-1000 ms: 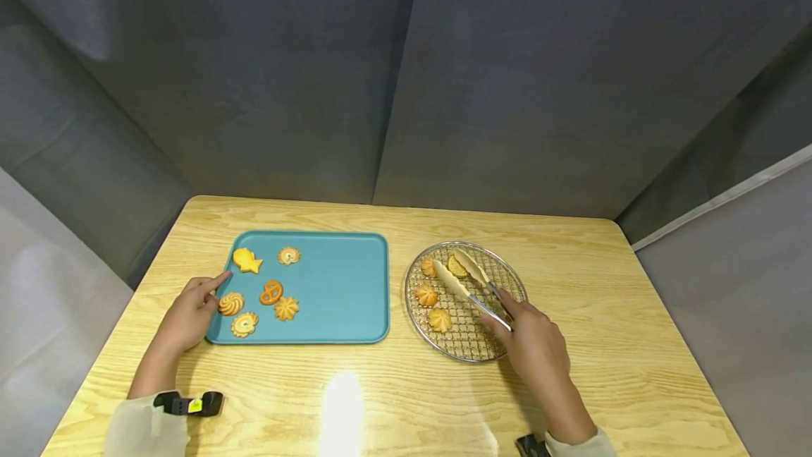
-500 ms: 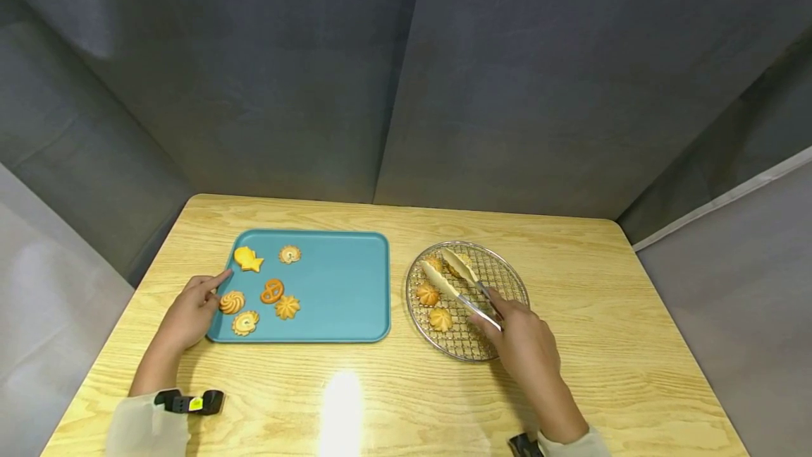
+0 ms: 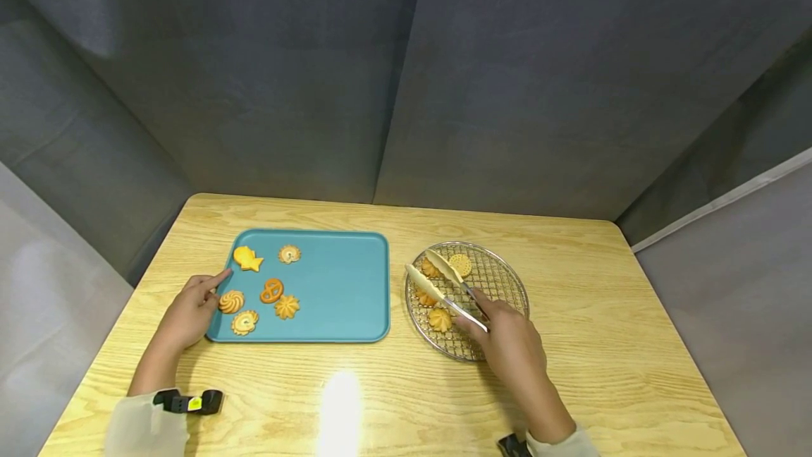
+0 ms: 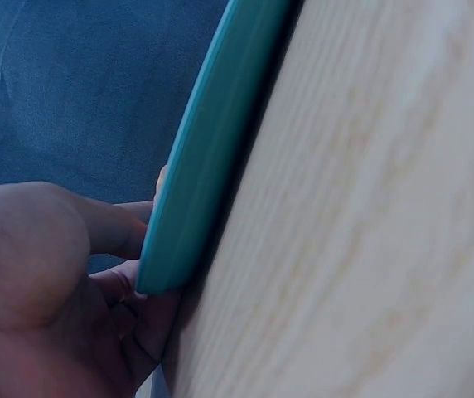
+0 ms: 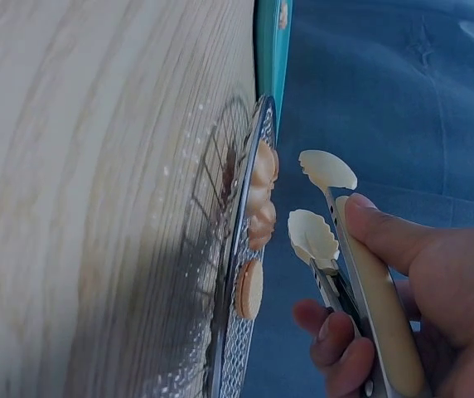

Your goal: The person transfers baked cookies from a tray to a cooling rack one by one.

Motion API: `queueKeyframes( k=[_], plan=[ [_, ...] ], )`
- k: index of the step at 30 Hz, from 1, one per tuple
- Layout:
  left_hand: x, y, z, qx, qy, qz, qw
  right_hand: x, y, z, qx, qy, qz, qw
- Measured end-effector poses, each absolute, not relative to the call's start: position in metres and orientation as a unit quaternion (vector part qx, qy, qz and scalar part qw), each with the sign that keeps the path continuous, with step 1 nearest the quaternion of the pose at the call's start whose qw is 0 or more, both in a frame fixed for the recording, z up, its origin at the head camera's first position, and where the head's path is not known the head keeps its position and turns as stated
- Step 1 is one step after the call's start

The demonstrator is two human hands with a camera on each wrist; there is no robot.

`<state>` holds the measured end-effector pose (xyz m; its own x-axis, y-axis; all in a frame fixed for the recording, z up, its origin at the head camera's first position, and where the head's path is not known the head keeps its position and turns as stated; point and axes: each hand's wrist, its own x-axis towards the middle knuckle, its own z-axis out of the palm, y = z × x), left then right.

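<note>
My right hand (image 3: 512,348) grips a pair of tongs (image 3: 423,283) with cream scalloped tips and metal arms. The tips stand apart with nothing between them, above the left side of a round wire rack (image 3: 504,284). Beneath them lie fluted, star-like cookies (image 3: 440,319), one partly hidden by a tip. A round cookie (image 3: 460,265), which looks two-layered in the right wrist view, rests just right of the tips. My left hand (image 3: 188,312) pinches the left edge of a teal tray (image 3: 349,288), the thumb over the rim and other fingers lower down, as the left wrist view shows.
On the tray's left half lie a fish-shaped cookie (image 3: 247,259), a pretzel (image 3: 271,291), a swirl cookie (image 3: 231,302) and several fluted cookies (image 3: 287,307). Tray and rack stand side by side on a wooden table (image 3: 393,400). Grey curtains (image 3: 285,90) rise behind it.
My right hand has moved left with the tongs, from around the round cookie to the rack's left side. The round cookie stays on the rack, now uncovered. The left hand has kept still.
</note>
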<state>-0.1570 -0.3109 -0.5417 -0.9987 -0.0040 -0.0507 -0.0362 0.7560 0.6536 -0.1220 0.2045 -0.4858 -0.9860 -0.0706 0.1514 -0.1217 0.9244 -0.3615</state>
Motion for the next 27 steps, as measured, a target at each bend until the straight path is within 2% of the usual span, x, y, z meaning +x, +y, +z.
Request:
queueKeyframes(
  k=[27],
  plan=[
    [-0.157, -0.311, -0.543, -0.008, 0.938, 0.348, 0.013, -0.117, 0.164, -0.487, 0.083, -0.979, 0.179, 0.047]
  ],
)
